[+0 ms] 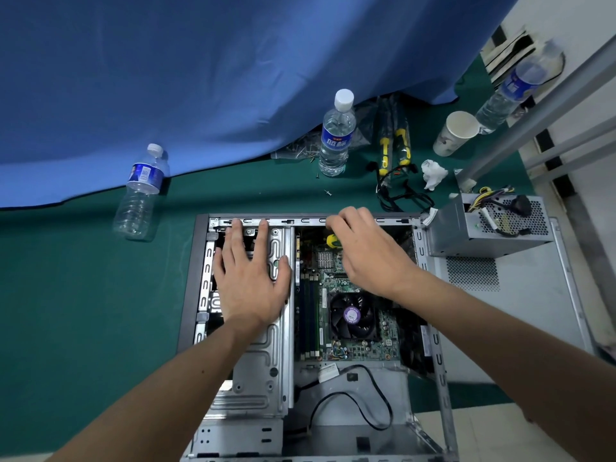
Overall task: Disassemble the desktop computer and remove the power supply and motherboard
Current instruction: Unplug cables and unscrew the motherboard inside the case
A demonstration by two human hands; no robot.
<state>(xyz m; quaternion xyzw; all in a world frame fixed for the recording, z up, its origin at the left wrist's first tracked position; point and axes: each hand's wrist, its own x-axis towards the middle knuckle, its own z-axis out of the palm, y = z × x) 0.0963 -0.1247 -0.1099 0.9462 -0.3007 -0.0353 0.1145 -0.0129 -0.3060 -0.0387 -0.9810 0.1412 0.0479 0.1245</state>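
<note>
Motherboard lies flat, long axis near-to-far; right hand grips screwdriver above it; left hand flat, fingers spread on drive cage.

Both forearms are bare to the frame's edge; the left hand and right hand wear no gloves, rings or watch.
</note>
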